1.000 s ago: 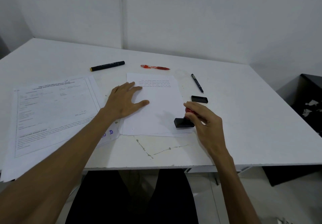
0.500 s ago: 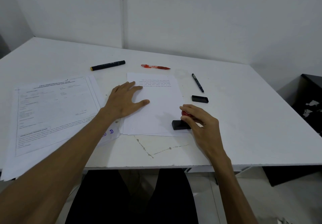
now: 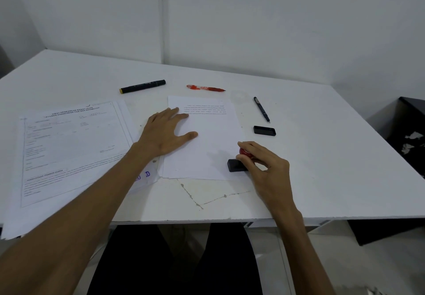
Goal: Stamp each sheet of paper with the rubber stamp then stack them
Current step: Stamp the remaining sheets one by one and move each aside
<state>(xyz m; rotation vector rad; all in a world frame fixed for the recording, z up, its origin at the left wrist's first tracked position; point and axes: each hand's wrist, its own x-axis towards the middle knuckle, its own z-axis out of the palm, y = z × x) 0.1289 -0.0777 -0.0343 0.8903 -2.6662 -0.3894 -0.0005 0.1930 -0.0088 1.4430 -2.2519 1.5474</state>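
A white sheet (image 3: 207, 138) with a few printed lines near its top lies on a small pile in the middle of the table. My left hand (image 3: 164, 131) rests flat on its left side, fingers spread. My right hand (image 3: 264, 163) grips the rubber stamp (image 3: 238, 163), a black block with a red knob, which sits on the sheet's lower right corner. To the left lies a stack of printed forms (image 3: 69, 147); a blue stamp mark (image 3: 147, 174) shows on a sheet beneath my left forearm.
A black marker (image 3: 142, 86), a red pen (image 3: 205, 88) and a black pen (image 3: 261, 109) lie along the far side. A black stamp cap (image 3: 264, 131) sits right of the sheet. The white table (image 3: 322, 156) has a cracked front edge. A dark bin (image 3: 409, 134) stands at right.
My right hand has shifted the stamp slightly left and down onto the sheet's lower right corner. My left hand has stayed flat on the paper.
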